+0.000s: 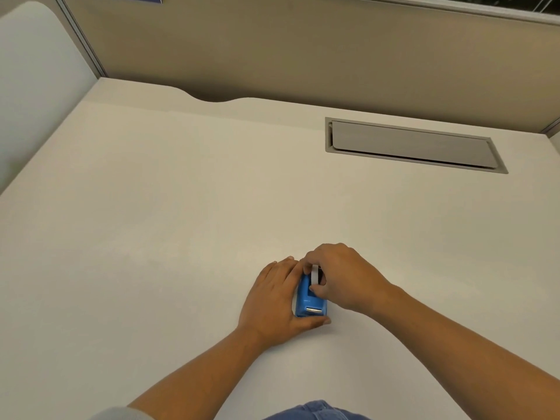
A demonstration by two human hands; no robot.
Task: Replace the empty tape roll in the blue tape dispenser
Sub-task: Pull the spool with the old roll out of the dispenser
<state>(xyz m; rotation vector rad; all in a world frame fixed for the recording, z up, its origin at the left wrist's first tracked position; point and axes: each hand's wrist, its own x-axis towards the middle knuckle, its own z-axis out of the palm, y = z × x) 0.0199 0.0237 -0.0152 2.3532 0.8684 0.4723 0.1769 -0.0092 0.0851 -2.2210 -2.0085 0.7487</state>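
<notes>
My right hand [342, 277] pinches the roll [316, 272] seated in the blue dispenser [309, 300], thumb at 6 o'clock, fingers over the top. My left hand [272, 301] clamps the dispenser against the desk [181, 207], thumb under its cutter end. If I tug crookedly, the roll could jam or the dispenser skid.

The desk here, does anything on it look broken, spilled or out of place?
Nothing stands out. The blue tape dispenser sits on the white desk, steadied by the left hand while the right hand pinches at the roll.
</notes>
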